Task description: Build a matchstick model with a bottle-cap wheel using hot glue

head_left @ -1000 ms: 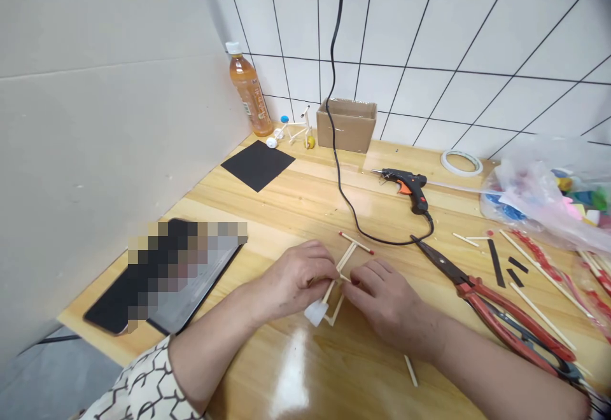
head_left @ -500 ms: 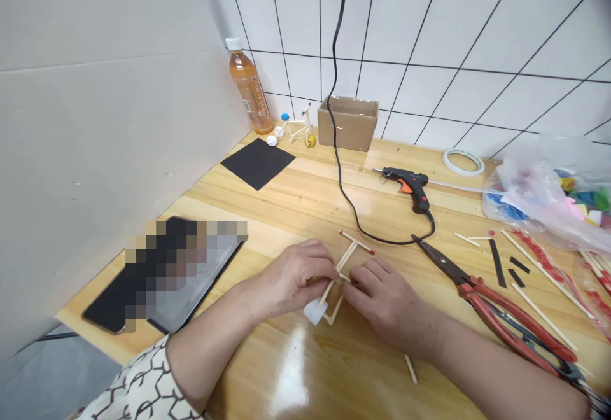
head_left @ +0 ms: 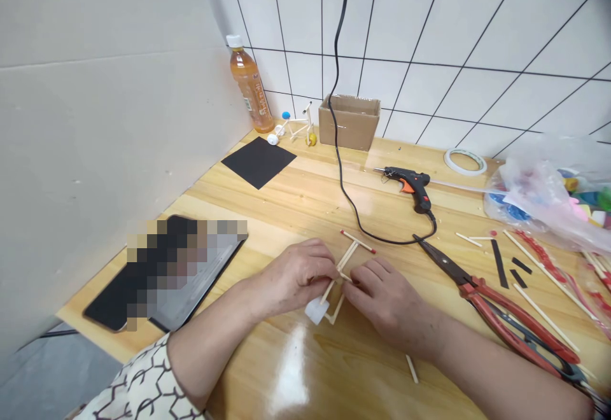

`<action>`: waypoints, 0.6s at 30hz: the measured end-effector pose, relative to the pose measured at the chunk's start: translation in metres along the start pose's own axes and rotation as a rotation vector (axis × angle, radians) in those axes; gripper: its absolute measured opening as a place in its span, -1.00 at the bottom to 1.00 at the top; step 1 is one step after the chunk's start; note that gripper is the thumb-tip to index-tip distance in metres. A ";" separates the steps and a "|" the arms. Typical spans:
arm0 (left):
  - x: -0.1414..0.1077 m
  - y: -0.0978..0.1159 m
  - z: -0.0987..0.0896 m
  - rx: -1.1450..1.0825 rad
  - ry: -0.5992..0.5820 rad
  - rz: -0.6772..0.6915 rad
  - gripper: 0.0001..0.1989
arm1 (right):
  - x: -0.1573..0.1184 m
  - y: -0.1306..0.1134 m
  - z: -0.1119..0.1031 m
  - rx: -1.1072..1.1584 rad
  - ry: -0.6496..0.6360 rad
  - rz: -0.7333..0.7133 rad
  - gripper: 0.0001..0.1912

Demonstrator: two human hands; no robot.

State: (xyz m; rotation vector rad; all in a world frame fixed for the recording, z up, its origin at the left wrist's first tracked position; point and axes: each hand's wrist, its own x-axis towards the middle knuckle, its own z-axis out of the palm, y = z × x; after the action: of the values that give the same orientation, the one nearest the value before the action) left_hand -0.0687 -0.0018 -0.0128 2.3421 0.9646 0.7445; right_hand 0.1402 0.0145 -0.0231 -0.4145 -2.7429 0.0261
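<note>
A small frame of matchsticks (head_left: 341,273) sits in the lower middle of the picture, held just above the wooden surface (head_left: 296,203); one red-tipped match (head_left: 358,241) forms its crossbar, and a white plastic piece (head_left: 316,310) sits at its lower end. The left hand (head_left: 298,277) has a closed grip on the frame from the left, and the right hand (head_left: 386,299) pinches it closed from the right, the two nearly touching. One loose stick (head_left: 411,369) lies just below the right hand. To the right are one pair of red-handled shears (head_left: 515,324), three black strips (head_left: 499,264) and several loose sticks (head_left: 544,315). Further up are one hot glue gun (head_left: 410,184) with its black cord (head_left: 341,153), one tape roll (head_left: 465,161) and one plastic bag (head_left: 539,197) of colored pieces. At upper left stand one cardboard box (head_left: 350,123), one orange drink bottle (head_left: 249,86) and one small stick model (head_left: 293,128), beside one black square sheet (head_left: 258,162). One blurred phone (head_left: 143,286) lies at left.
</note>
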 end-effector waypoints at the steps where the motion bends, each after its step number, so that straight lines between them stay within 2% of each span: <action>1: 0.000 0.000 0.000 -0.003 0.000 0.000 -0.83 | 0.000 0.000 0.000 -0.002 0.000 0.002 -0.72; 18: 0.001 0.004 -0.002 0.021 -0.007 -0.016 -0.82 | 0.000 0.000 0.001 -0.006 -0.006 0.011 -0.73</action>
State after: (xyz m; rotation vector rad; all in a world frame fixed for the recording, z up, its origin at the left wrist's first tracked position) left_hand -0.0673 -0.0027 -0.0088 2.3508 0.9923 0.7224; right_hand 0.1401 0.0141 -0.0239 -0.4312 -2.7474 0.0220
